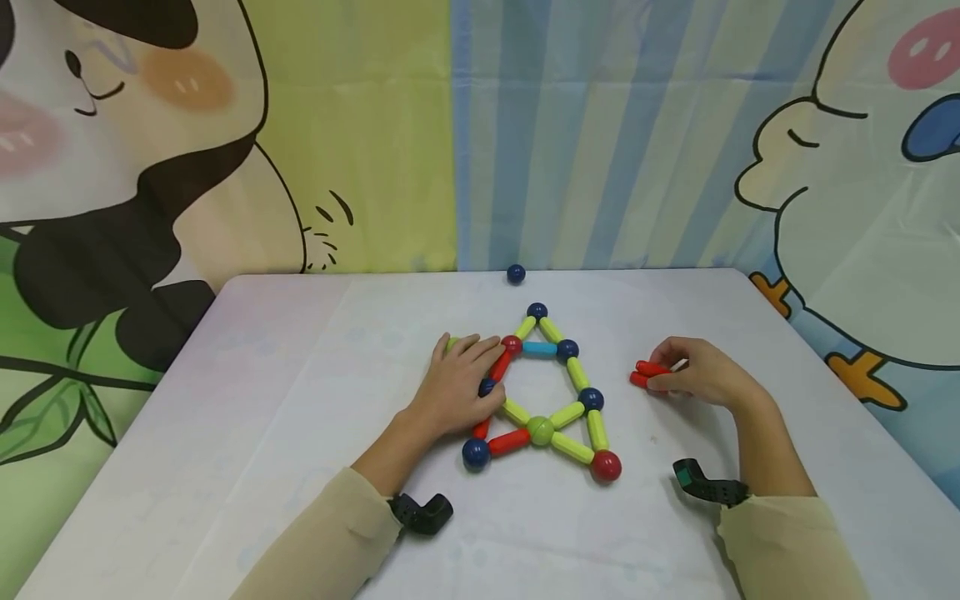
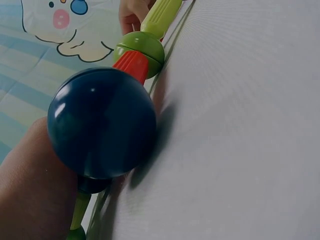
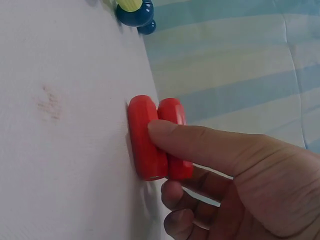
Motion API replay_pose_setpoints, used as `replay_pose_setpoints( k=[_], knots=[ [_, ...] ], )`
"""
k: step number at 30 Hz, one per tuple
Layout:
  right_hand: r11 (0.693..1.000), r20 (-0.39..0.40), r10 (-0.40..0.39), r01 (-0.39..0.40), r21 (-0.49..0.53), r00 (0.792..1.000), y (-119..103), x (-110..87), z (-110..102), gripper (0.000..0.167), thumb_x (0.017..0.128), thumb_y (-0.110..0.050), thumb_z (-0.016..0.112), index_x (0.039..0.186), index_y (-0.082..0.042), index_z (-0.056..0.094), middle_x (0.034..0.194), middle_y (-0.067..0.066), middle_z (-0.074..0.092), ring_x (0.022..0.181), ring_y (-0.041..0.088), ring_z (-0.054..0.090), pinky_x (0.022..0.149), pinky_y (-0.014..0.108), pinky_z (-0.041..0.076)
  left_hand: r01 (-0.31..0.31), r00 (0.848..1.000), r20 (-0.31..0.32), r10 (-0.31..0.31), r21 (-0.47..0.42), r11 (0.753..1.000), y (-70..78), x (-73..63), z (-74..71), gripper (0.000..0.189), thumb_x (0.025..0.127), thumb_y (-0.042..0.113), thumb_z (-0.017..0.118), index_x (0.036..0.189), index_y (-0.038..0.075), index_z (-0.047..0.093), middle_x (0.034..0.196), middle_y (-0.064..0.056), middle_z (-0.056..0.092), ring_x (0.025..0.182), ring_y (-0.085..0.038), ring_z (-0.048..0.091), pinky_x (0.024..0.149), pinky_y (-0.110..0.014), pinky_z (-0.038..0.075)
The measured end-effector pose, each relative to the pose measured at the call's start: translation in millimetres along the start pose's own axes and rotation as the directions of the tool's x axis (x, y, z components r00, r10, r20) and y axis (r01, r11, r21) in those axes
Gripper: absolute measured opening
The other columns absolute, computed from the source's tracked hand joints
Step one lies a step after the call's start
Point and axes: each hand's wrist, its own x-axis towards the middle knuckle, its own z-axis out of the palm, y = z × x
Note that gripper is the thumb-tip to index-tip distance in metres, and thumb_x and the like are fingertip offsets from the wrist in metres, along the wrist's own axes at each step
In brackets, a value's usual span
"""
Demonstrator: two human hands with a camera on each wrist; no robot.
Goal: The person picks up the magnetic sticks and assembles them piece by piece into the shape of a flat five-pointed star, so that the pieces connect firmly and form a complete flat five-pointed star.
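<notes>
A flat frame of coloured sticks and balls lies on the table, with a lime-green ball (image 1: 540, 431) at its lower middle. My left hand (image 1: 459, 390) rests over its left side, fingers spread and fairly straight, partly hiding a blue ball (image 1: 487, 387) and red sticks. A larger blue ball (image 2: 102, 122) at the near left corner looms in the left wrist view. To the right of the frame, my right hand (image 1: 697, 373) pinches two red sticks (image 3: 146, 140), side by side, between thumb and fingers, low over the table.
A loose blue ball (image 1: 515, 274) sits at the table's far edge, behind the frame's blue top ball (image 1: 537, 312). A red ball (image 1: 606, 466) forms the near right corner. Behind the white table (image 1: 300, 433) hangs a printed cartoon curtain (image 1: 600, 133).
</notes>
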Motion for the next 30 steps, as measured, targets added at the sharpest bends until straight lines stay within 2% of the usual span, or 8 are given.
replay_pose_setpoints(
  k=[5, 9, 12, 19, 30],
  knots=[
    [1.000, -0.077, -0.001, 0.001, 0.003, 0.997, -5, 3.7, 0, 0.041, 0.094, -0.032, 0.074, 0.125, -0.008, 0.061, 0.120, 0.019, 0.062, 0.102, 0.030, 0.056, 0.073, 0.028, 0.052, -0.005, 1.000, 0.003, 0.005, 0.006, 1.000, 0.6, 1.3, -2.0, 0.064, 0.095, 0.043, 0.048, 0.153, 0.015, 0.052, 0.159, -0.003, 0.050, 0.146, -0.032, 0.043, 0.123, -0.068, 0.019],
    [1.000, -0.116, -0.022, 0.022, 0.002, 0.993, -17, 10.6, 5, 0.045, 0.095, -0.034, 0.072, 0.129, -0.007, 0.062, 0.123, 0.021, 0.062, 0.106, 0.033, 0.057, 0.074, 0.027, 0.052, -0.002, 1.000, 0.010, 0.002, 0.014, 1.000, 0.6, 1.6, -2.8, 0.064, 0.096, 0.043, 0.048, 0.153, 0.015, 0.052, 0.160, -0.002, 0.049, 0.146, -0.032, 0.043, 0.123, -0.068, 0.019],
    [0.999, -0.116, -0.041, 0.040, -0.010, 0.992, -29, 16.0, 13, 0.042, 0.095, -0.032, 0.072, 0.128, -0.007, 0.064, 0.122, 0.019, 0.063, 0.105, 0.033, 0.057, 0.074, 0.027, 0.053, 0.000, 1.000, 0.008, 0.000, 0.012, 1.000, 0.4, 1.1, -2.2, 0.064, 0.096, 0.043, 0.048, 0.153, 0.015, 0.052, 0.160, -0.003, 0.049, 0.146, -0.032, 0.043, 0.123, -0.068, 0.019],
    [0.996, -0.093, -0.067, 0.061, -0.066, 0.993, -52, 22.8, 29, 0.031, 0.095, -0.027, 0.071, 0.121, -0.010, 0.070, 0.107, 0.015, 0.065, 0.087, 0.027, 0.055, 0.066, 0.029, 0.048, 0.006, 1.000, 0.019, -0.006, 0.005, 1.000, 0.9, -0.7, 0.4, 0.064, 0.096, 0.042, 0.047, 0.155, 0.015, 0.050, 0.161, -0.003, 0.047, 0.148, -0.033, 0.041, 0.123, -0.068, 0.017],
    [0.993, -0.078, -0.070, 0.062, -0.100, 0.995, -61, 29.8, 40, 0.030, 0.094, -0.029, 0.073, 0.118, -0.012, 0.072, 0.105, 0.014, 0.065, 0.090, 0.027, 0.055, 0.069, 0.029, 0.047, -0.004, 1.000, 0.004, 0.004, 0.010, 1.000, 0.2, -1.1, 0.2, 0.064, 0.096, 0.042, 0.048, 0.154, 0.015, 0.050, 0.160, -0.004, 0.048, 0.147, -0.033, 0.042, 0.123, -0.069, 0.018]
  ],
)
